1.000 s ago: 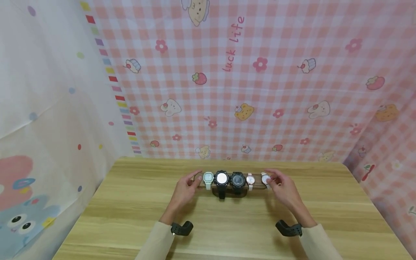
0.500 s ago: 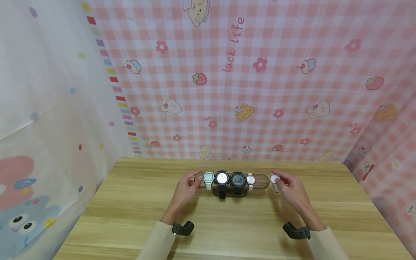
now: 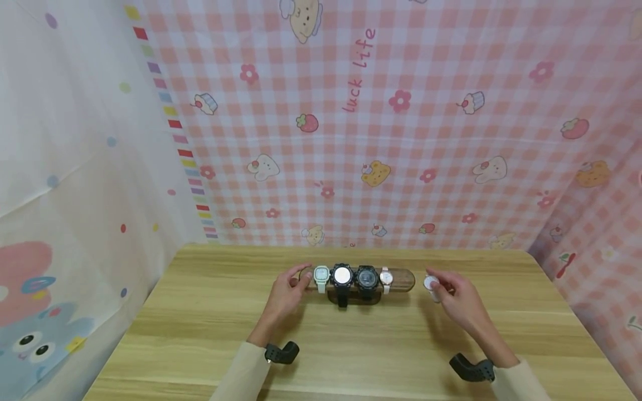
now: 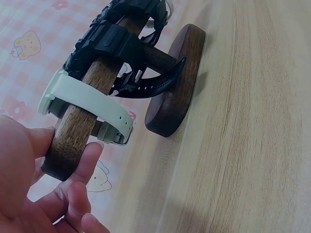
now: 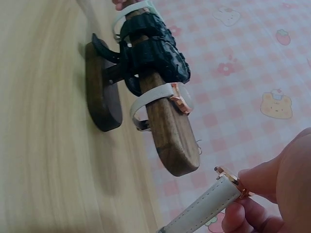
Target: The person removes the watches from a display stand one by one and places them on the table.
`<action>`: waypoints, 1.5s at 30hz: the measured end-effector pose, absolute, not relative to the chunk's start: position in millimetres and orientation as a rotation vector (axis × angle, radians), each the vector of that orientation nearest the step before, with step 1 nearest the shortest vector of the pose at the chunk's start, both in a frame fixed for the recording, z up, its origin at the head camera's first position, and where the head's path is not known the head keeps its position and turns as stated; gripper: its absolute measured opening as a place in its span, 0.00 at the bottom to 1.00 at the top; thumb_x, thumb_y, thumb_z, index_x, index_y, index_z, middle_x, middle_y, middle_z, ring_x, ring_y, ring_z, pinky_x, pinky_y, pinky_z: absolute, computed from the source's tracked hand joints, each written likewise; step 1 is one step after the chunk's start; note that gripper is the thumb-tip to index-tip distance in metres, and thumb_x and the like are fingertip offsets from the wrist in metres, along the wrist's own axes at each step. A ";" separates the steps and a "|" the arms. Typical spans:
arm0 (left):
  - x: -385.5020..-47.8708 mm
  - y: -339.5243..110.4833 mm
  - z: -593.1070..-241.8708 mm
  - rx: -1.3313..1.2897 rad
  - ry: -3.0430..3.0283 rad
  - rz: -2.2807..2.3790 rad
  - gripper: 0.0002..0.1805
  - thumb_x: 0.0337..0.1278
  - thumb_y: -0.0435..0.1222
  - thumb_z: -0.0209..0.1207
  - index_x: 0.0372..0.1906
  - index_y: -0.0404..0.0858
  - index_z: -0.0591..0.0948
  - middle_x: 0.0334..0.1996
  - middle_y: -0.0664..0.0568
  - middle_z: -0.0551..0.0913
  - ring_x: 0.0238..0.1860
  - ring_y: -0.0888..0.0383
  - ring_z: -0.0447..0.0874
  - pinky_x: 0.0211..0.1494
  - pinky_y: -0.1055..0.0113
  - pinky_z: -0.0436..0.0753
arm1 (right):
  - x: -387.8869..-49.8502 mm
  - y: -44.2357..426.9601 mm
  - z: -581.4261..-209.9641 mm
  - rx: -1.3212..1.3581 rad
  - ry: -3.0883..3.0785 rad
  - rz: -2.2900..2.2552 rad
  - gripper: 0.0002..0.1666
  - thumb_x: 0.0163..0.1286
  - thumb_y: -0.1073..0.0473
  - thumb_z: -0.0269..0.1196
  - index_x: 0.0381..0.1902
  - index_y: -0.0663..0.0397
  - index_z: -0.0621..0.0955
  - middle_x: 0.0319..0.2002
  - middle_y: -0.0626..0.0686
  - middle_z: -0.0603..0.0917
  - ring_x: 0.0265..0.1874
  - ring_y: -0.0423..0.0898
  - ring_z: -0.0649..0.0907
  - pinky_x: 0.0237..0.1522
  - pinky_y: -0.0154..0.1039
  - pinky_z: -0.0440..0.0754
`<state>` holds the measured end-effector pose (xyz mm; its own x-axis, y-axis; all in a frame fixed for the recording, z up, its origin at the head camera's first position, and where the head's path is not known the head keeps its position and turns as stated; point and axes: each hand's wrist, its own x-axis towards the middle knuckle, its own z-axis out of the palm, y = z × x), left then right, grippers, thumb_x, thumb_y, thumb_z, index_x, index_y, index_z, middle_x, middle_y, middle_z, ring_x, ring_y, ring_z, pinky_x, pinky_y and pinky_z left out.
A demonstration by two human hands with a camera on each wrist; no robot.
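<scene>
Wearing a dark mount (image 3: 288, 352) on each wrist, above the near part of the worktop (image 3: 351, 351).

Right hand (image 3: 458, 299): fingers narrow, pinching the loose watch (image 3: 430, 282) by its case. It's off the right end of the stand (image 3: 403, 280), near but not touching. White strap trails from the case; can't tell if it's buckled. Main risk, I'd say: that's a small case to pinch, so a slack or shifting grip could drop it face-first. Swinging left too low could knock the case or strap on the stand.

Left hand (image 3: 285, 298): thumb and fingers gripping the stand's left end, well out past its short base (image 4: 167, 119). Pressing down there could tip the lot; letting go mid-bump could let it slide.

On the stand, left to right: mint watch (image 3: 321, 274), just beside my left fingers; bright-faced watch (image 3: 343, 275); dark-faced watch (image 3: 368, 277); small white watch (image 3: 386, 277). If my left thumb creeps right, the mint one may get shoved into its neighbour. Bright-faced one's strap tail dangles by the base, so might snag.

Checked cloth (image 3: 401, 139) hangs behind everything.
</scene>
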<state>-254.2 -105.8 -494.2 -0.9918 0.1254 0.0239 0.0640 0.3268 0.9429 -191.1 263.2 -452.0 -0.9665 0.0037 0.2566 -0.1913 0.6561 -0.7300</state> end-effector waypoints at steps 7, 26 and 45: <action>-252.1 -105.5 -492.5 0.142 2.513 1.785 0.20 0.72 0.42 0.55 0.65 0.46 0.77 0.32 0.37 0.87 0.25 0.36 0.82 0.15 0.71 0.63 | -180.2 266.2 -454.1 0.192 -2.630 1.178 0.19 0.70 0.68 0.61 0.58 0.64 0.81 0.45 0.61 0.83 0.32 0.39 0.77 0.28 0.32 0.76; -254.1 -106.0 -492.4 0.171 2.504 1.794 0.21 0.73 0.40 0.55 0.65 0.41 0.76 0.32 0.36 0.86 0.34 0.42 0.88 0.16 0.70 0.63 | -158.9 246.5 -470.5 0.315 -2.698 1.207 0.18 0.64 0.71 0.65 0.52 0.66 0.83 0.32 0.49 0.78 0.28 0.35 0.74 0.28 0.31 0.75; -253.6 -105.2 -491.7 0.209 2.559 1.781 0.19 0.72 0.38 0.55 0.63 0.38 0.77 0.30 0.35 0.86 0.27 0.38 0.83 0.17 0.70 0.62 | -146.9 229.1 -485.6 0.214 -2.868 1.280 0.19 0.65 0.67 0.65 0.54 0.66 0.82 0.27 0.47 0.74 0.25 0.37 0.72 0.27 0.31 0.74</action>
